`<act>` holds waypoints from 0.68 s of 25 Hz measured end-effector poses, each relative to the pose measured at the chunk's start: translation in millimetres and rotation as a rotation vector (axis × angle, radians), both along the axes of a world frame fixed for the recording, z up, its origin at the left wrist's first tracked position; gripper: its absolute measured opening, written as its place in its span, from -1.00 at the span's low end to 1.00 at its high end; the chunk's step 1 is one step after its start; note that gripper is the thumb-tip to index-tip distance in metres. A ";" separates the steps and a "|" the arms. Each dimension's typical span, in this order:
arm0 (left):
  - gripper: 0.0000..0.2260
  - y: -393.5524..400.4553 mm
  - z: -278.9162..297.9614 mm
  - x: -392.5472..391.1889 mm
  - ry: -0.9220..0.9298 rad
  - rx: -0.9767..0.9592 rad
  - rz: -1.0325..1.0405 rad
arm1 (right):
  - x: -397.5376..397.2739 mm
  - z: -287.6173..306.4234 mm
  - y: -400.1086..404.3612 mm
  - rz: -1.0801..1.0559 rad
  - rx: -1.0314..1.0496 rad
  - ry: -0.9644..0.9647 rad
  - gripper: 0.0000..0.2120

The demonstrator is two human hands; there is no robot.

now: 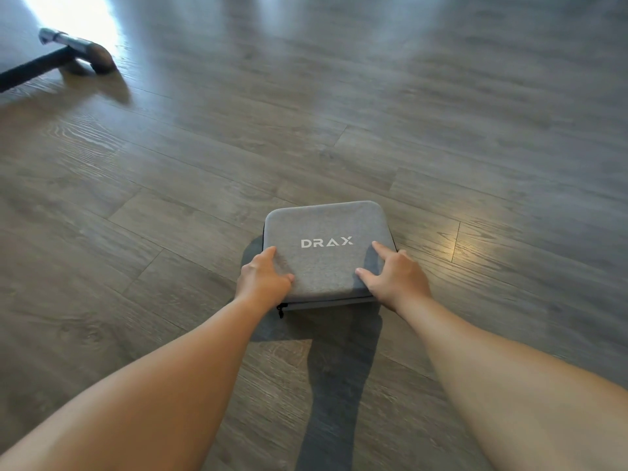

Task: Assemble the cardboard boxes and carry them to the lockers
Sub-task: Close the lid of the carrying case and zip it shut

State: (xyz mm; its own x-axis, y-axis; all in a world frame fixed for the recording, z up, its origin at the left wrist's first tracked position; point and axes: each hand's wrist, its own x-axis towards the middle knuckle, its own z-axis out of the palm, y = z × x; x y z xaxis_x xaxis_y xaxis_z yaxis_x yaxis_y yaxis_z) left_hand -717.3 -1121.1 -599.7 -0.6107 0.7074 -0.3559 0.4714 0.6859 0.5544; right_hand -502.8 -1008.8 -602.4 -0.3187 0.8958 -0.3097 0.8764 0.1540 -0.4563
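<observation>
A grey fabric zip case (326, 229) marked DRAX lies flat on the wooden floor (441, 147), its black zip pull hanging at the near left corner. My left hand (263, 278) grips the case's near left edge, thumb on top. My right hand (396, 277) holds the near right edge, thumb and forefinger spread on the lid. No cardboard box or locker is in view.
At the far left a metal chair or table foot (90, 56) with a black bar rests on the floor, beside a bright patch of light. Wooden floor stretches all around the case.
</observation>
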 end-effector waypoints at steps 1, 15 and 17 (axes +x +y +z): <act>-0.35 1.6 4.8 -4.5 -0.001 0.002 0.024 | -4.8 5.0 2.8 0.015 0.011 0.002 -0.27; -0.34 -57.1 220.9 -84.8 0.049 0.086 0.219 | -107.6 200.6 -14.1 0.286 0.042 0.100 -0.26; -0.34 -88.0 283.6 -92.0 0.063 0.083 0.264 | -123.5 263.0 -32.5 0.351 0.034 0.095 -0.25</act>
State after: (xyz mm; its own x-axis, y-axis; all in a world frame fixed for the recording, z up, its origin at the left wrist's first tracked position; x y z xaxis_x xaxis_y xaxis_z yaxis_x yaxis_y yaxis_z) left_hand -809.3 -1209.1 -316.1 -0.7966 0.5462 -0.2591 0.3179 0.7430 0.5890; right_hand -626.3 -1041.3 -339.4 -0.6343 0.7360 -0.2364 0.7216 0.4541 -0.5225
